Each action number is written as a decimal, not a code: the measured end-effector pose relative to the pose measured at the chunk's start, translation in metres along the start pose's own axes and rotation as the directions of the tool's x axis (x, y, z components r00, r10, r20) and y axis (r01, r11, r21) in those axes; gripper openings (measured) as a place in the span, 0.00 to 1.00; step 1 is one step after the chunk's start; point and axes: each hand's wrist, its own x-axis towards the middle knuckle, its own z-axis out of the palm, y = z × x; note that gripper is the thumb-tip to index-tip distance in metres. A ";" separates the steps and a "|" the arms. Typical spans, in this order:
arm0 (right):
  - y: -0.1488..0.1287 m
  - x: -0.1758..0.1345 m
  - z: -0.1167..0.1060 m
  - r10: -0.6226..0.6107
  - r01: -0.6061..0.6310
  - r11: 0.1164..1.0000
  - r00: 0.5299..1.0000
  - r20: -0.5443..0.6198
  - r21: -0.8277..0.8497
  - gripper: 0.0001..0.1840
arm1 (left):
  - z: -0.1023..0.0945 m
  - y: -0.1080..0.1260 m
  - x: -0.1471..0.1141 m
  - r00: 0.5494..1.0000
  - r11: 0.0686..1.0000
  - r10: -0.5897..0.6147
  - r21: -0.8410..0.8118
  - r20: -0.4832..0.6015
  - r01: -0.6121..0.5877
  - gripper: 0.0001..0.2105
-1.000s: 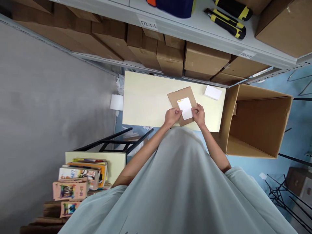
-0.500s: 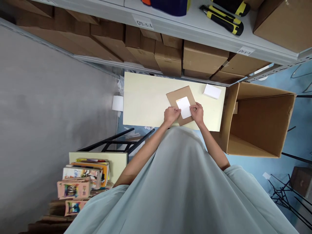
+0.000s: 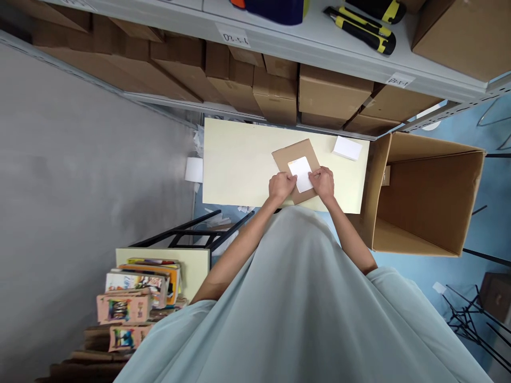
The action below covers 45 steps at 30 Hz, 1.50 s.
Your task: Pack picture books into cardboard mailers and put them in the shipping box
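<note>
A flat brown cardboard mailer (image 3: 291,155) lies tilted on the pale table, with a white label (image 3: 301,173) over its middle. My left hand (image 3: 281,186) is closed in a pinch at the label's left edge. At the right edge, my right hand (image 3: 323,182) is also closed, its thumb and fingertip on the label. Whether the label is fully flat against the cardboard I cannot tell. Just right of my right hand, near the table's far edge, rests a small white box (image 3: 347,148).
The pale table (image 3: 239,162) stands below a metal shelf (image 3: 279,48) holding cardboard boxes (image 3: 335,91) and utility knives (image 3: 365,32). A large open carton (image 3: 423,199) is at the right. Books (image 3: 143,284) are stacked on a stand at lower left.
My right hand has shifted slightly left, farther over the label's right edge. The left hand stays at the other edge; the view has moved a little.
</note>
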 end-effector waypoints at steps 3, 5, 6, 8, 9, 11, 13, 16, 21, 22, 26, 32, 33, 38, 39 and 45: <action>-0.002 0.000 -0.010 0.049 -0.046 0.995 0.998 0.035 -0.088 0.15 | 0.001 -0.004 -0.003 0.999 0.998 0.032 0.059 -0.010 -0.031 0.17; -0.003 -0.005 -0.016 0.014 -0.008 0.989 0.999 0.041 -0.145 0.10 | 0.001 -0.007 -0.006 0.997 0.992 0.077 0.099 -0.003 -0.076 0.12; -0.004 -0.010 -0.018 -0.047 0.054 0.985 0.998 0.048 -0.163 0.08 | 0.001 -0.009 -0.009 0.992 0.985 0.127 0.121 -0.008 -0.125 0.08; -0.004 -0.025 -0.021 -0.219 0.234 0.955 0.971 0.098 -0.181 0.13 | 0.003 -0.015 -0.015 0.955 0.944 0.295 0.162 -0.016 -0.289 0.10; -0.003 -0.033 -0.021 -0.302 0.326 0.927 0.942 0.149 -0.184 0.18 | 0.004 -0.019 -0.019 0.917 0.902 0.399 0.177 -0.001 -0.393 0.16; 0.002 -0.051 -0.021 -0.404 0.464 0.863 0.870 0.282 -0.199 0.26 | 0.006 -0.029 -0.028 0.807 0.784 0.583 0.191 0.097 -0.590 0.26; 0.012 -0.067 -0.021 -0.431 0.550 0.797 0.807 0.403 -0.249 0.30 | 0.008 -0.041 -0.036 0.697 0.664 0.673 0.212 0.248 -0.717 0.32; 0.032 -0.081 -0.025 -0.423 0.616 0.706 0.763 0.489 -0.350 0.32 | 0.008 -0.060 -0.043 0.603 0.530 0.677 0.290 0.421 -0.797 0.36; 0.047 -0.080 -0.029 -0.432 0.629 0.664 0.763 0.480 -0.403 0.34 | -0.003 -0.070 -0.036 0.552 0.432 0.679 0.345 0.484 -0.833 0.34; 0.044 -0.077 -0.028 -0.434 0.625 0.667 0.769 0.469 -0.407 0.34 | -0.006 -0.069 -0.034 0.543 0.423 0.678 0.341 0.495 -0.839 0.33; 0.020 -0.047 -0.013 -0.440 0.598 0.685 0.795 0.418 -0.416 0.35 | -0.012 -0.062 -0.030 0.529 0.415 0.664 0.328 0.529 -0.849 0.30; -0.018 0.012 0.012 -0.458 0.586 0.696 0.807 0.372 -0.416 0.38 | -0.016 -0.058 -0.027 0.537 0.436 0.660 0.313 0.525 -0.844 0.28; -0.020 0.016 0.013 -0.461 0.589 0.695 0.805 0.373 -0.413 0.38 | -0.019 -0.058 -0.023 0.547 0.448 0.659 0.314 0.517 -0.837 0.28; -0.016 0.003 0.008 -0.439 0.570 0.695 0.819 0.370 -0.439 0.39 | -0.034 -0.048 0.012 0.695 0.576 0.627 0.391 0.353 -0.718 0.31; -0.013 -0.005 0.006 -0.430 0.559 0.698 0.827 0.361 -0.447 0.39 | -0.035 -0.045 0.017 0.713 0.592 0.621 0.401 0.327 -0.699 0.32; 0.011 -0.058 0.004 -0.379 0.515 0.713 0.854 0.356 -0.475 0.38 | -0.020 -0.030 0.015 0.762 0.619 0.589 0.456 0.269 -0.639 0.37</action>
